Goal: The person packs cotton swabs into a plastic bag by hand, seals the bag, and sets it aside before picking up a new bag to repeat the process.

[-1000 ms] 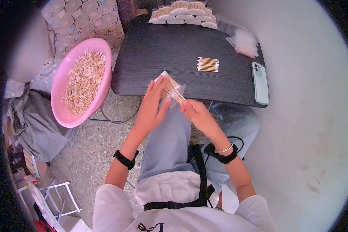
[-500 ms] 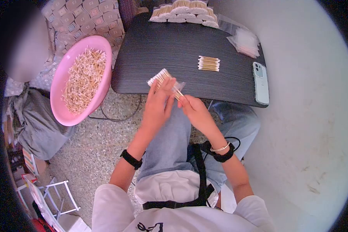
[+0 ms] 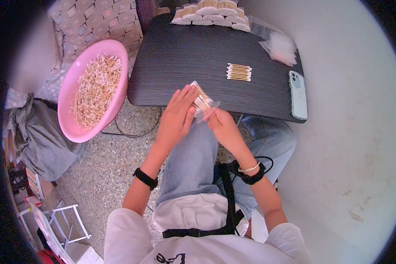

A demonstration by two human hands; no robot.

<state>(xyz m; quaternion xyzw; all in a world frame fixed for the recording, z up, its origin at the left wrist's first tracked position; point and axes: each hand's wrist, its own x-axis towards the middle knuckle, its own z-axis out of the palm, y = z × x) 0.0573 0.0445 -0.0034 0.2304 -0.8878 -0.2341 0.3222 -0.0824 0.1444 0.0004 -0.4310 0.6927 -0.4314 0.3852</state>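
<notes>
My left hand [image 3: 177,118] holds a bundle of cotton swabs in a clear plastic bag [image 3: 202,100] at the near edge of the dark table [image 3: 185,57]. My right hand [image 3: 222,125] grips the bag's open lower end. A second loose bundle of cotton swabs [image 3: 239,72] lies on the table beyond my hands. A pink basin [image 3: 70,101] full of loose swabs stands to the left of the table.
Packed swab bags [image 3: 211,14] are stacked at the table's far edge. Empty clear bags [image 3: 279,47] lie at the far right, and a phone [image 3: 297,94] rests on the right edge. Another person sits at the far left. Grey cloth and a white rack lie on the floor.
The bagged bundle has tilted and shifted slightly right between my hands. My right hand has moved up to the bag's end.
</notes>
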